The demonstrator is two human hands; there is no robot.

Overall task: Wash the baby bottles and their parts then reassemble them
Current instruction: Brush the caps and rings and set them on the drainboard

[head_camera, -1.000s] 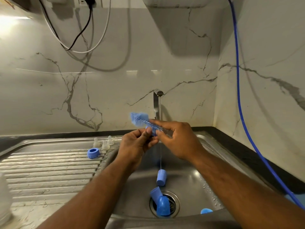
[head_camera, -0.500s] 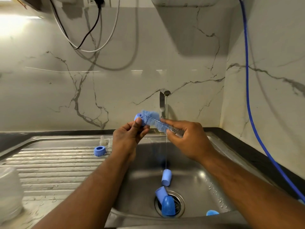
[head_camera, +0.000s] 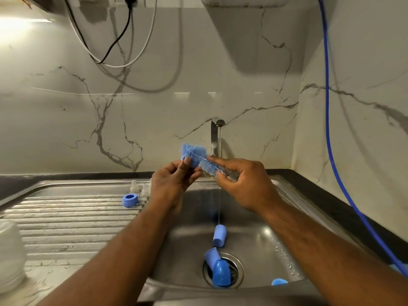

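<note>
Washing under way, by appearance. Right hand (head_camera: 242, 184) grips brush (head_camera: 198, 159); left hand (head_camera: 172, 182) pinches small blue part (head_camera: 183, 159) on its bristles. Blue caps (head_camera: 219, 236) wait below hands in sink (head_camera: 254, 217); ring (head_camera: 130, 199), teats (head_camera: 135, 186) lie leftward. Reassembly not begun.

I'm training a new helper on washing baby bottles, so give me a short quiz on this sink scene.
1. True or false: the tap is shut off.
2. Which holds the brush by its handle? A) left hand B) right hand C) neither
3. Short answer: which blue part sits on the drainboard near the clear teats?

Key
1. False: a thin stream falls into the sink.
2. B; the left hand pinches at the bristle end.
3. The blue ring.
</note>
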